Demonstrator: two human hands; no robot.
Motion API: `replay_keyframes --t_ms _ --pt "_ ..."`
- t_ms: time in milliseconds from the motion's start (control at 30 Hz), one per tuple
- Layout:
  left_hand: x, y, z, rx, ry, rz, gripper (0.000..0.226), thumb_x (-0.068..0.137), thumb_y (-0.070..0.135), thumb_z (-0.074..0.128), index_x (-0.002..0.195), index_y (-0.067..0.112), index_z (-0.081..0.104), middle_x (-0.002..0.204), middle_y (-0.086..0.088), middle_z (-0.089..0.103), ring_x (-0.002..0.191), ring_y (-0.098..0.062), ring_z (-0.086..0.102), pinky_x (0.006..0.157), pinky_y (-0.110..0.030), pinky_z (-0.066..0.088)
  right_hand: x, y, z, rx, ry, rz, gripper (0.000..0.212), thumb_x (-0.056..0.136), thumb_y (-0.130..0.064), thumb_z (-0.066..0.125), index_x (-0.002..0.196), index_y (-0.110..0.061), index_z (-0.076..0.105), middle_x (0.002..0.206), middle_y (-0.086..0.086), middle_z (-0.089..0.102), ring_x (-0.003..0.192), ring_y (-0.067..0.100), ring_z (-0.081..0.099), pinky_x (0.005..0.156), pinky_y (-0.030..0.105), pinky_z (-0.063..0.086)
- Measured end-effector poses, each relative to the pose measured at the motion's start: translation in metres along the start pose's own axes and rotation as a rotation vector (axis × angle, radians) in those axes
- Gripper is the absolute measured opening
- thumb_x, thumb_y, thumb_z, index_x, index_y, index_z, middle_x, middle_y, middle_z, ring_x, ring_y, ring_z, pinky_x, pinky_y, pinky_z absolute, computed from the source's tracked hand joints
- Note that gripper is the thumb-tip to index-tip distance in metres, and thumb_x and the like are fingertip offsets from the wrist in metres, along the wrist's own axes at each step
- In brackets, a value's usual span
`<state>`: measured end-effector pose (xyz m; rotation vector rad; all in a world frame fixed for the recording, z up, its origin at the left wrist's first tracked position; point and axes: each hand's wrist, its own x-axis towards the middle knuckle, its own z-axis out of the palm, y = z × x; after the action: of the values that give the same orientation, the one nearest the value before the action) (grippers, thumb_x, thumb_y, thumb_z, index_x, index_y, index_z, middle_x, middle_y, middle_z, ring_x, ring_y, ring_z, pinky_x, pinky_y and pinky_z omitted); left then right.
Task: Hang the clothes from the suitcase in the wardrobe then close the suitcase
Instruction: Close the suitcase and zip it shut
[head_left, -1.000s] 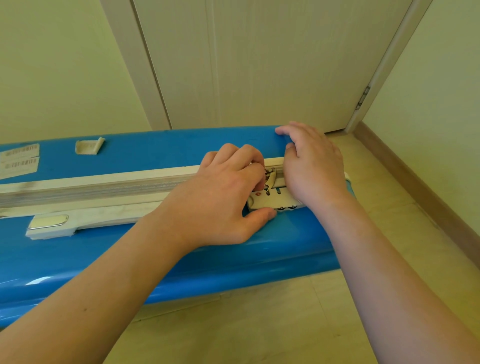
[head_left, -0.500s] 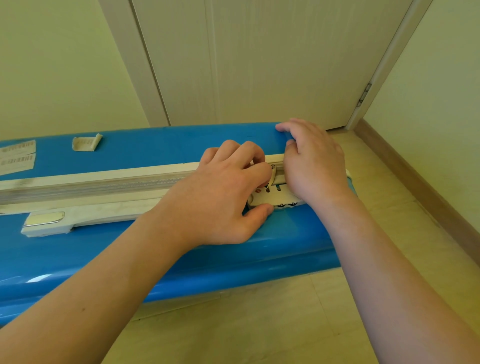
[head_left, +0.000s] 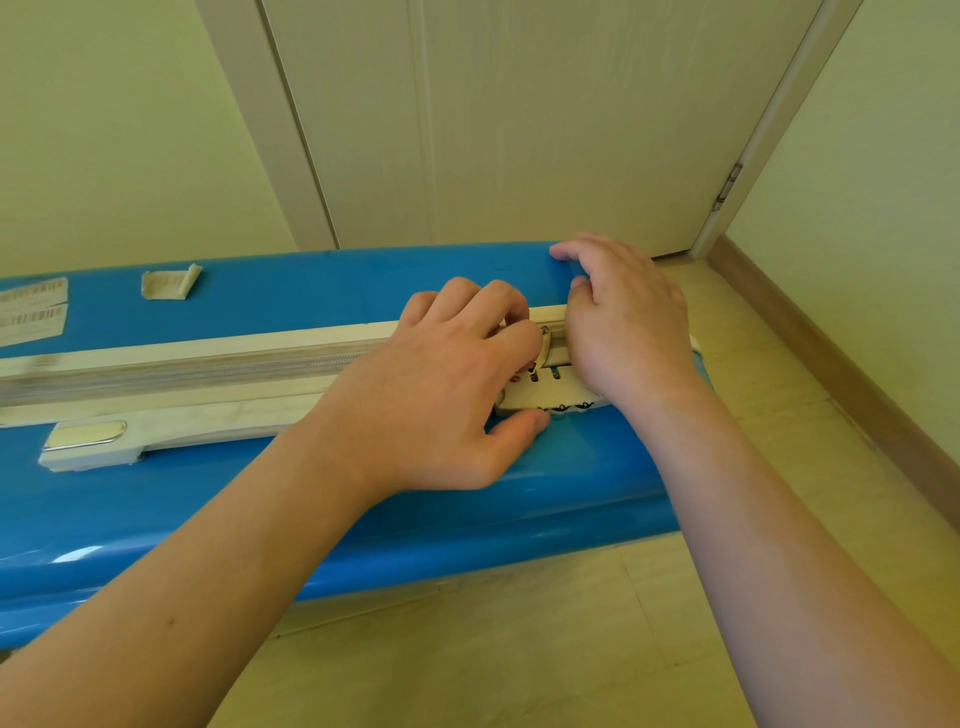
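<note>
Under the left hand (head_left: 441, 384), the zipper pull (head_left: 543, 345) seems pinched.

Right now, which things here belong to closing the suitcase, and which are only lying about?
Belong to the job:
blue suitcase
zipper pull
combination lock
left hand
right hand

Only there:
barcode stickers
door

One blue suitcase (head_left: 311, 493) lies closed on the floor. Two bare hands rest on it: the left hand (head_left: 441, 395) and the right hand (head_left: 628, 322). The suitcase bears one cream carry handle (head_left: 156, 436), one combination lock (head_left: 550, 395), one zip pull (head_left: 544, 343) and three paper labels: two barcode stickers (head_left: 34, 309), one loose tag (head_left: 169, 283). One door (head_left: 519, 130) stands behind.
</note>
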<state>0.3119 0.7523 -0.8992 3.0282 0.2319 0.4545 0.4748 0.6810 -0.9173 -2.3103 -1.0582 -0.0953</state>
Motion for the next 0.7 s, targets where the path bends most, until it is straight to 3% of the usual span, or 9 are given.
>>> replay_keyframes --t_ms 500,700 --pt "-0.0017 -0.0013 -0.0002 -0.002 -0.006 0.016 0.029 0.081 0.044 0.05 0.096 0.019 0.052 0.112 0.003 0.044 0.092 -0.017 0.037 0.09 -0.035 0.033 -0.0009 -0.0006 -0.0012 -0.016 -0.002 -0.009 0.042 0.098 -0.013 0.037 0.132 -0.034 0.052 0.146 -0.013 0.044 0.138 0.008 0.033 0.112 0.034 0.021" --pt "0.0002 -0.0003 0.0003 -0.002 0.005 0.012 0.036 0.085 0.056 0.044 0.096 0.022 0.052 0.11 0.004 0.044 0.091 -0.018 0.038 0.089 -0.038 0.036 -0.0008 -0.0003 -0.0003 -0.021 -0.007 -0.01 0.041 0.099 -0.014 0.037 0.132 -0.034 0.051 0.144 -0.014 0.044 0.138 0.008 0.032 0.112 0.034 0.021"
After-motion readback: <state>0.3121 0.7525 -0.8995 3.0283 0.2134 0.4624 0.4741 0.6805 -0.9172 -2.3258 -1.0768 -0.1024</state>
